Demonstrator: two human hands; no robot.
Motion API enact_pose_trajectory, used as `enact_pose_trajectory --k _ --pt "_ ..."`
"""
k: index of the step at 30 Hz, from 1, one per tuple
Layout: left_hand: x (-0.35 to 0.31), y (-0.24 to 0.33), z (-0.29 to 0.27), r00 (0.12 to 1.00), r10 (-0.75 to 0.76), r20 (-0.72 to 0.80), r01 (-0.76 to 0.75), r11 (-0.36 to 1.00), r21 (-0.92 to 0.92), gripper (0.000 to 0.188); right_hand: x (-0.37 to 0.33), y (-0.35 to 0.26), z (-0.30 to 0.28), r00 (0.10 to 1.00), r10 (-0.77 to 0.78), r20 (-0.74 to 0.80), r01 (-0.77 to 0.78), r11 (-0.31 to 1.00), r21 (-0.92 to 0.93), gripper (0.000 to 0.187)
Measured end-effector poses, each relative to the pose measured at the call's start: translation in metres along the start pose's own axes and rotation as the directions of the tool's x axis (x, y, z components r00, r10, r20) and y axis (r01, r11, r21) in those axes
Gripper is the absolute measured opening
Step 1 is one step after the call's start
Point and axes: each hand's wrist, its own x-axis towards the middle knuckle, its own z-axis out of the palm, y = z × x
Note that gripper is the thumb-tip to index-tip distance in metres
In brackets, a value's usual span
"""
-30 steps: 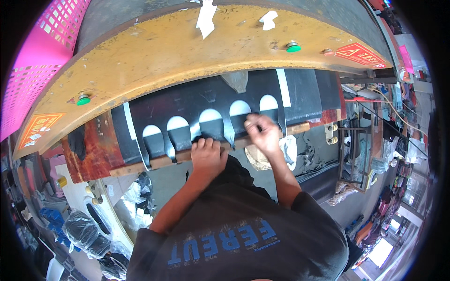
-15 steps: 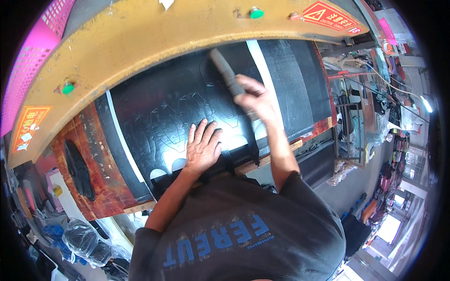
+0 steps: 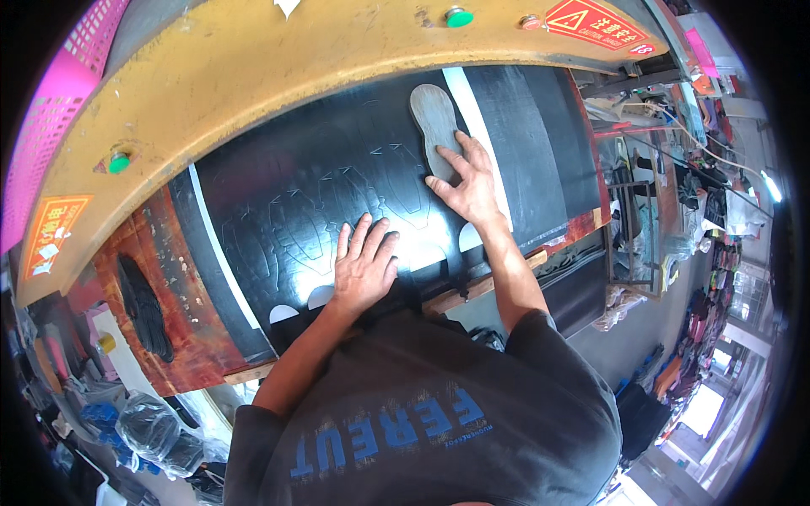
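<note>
A grey, sole-shaped cutting die (image 3: 432, 114) lies flat on a black sheet (image 3: 278, 160), beside a white strip at the sheet's right. My right hand (image 3: 468, 185) is around the die's near end, thumb at its left edge and fingertips on its top and right edge. My left hand (image 3: 363, 266) rests palm down on the sheet with fingers spread and holds nothing. Several sole-like outlines are cut into the sheet between the hands and to the left. Along its near edge, pale half-round gaps (image 3: 284, 313) show.
A yellow machine beam (image 3: 312, 42) with green buttons arches over the far side. On the worn red-brown board at left lies a stack of black cut pieces (image 3: 143, 308). A pink perforated basket (image 3: 72, 93) stands far left; a metal rack (image 3: 633, 240) is at right.
The die has turned from on edge, gripped in my right hand, to flat on the sheet. My right hand's fingers have spread over its near end. My left hand has stayed in place.
</note>
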Motion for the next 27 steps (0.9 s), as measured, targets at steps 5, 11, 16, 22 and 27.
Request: enact_pose_trajectory --k 5,11,16,22,27 --pt "0.029 -0.032 -0.032 0.999 -0.021 -0.050 0.014 0.989 -0.145 0.037 0.036 0.020 -0.006 0.949 0.195 -0.249 -0.114 0.945 0.308 0.048" --pt "0.032 -0.051 -0.057 0.979 -0.201 0.017 0.201 0.959 -0.201 0.009 0.084 -0.001 -0.010 0.855 0.498 -0.144 -0.306 0.709 0.635 0.053" --pt "0.056 -0.072 -0.036 0.981 -0.135 -0.137 0.141 0.990 0.031 0.016 0.162 -0.051 -0.009 0.913 0.158 -0.376 0.045 0.877 0.478 0.069" --pt "0.108 -0.114 -0.033 0.943 -0.271 -0.194 0.280 0.960 0.022 0.026 0.151 -0.044 0.012 0.980 0.126 -0.156 -0.047 0.902 0.430 0.061" --pt "0.121 -0.119 -0.038 0.940 -0.280 -0.196 0.298 0.952 0.069 0.021 0.100 -0.026 0.059 0.971 -0.237 -0.014 0.236 0.954 0.184 0.026"
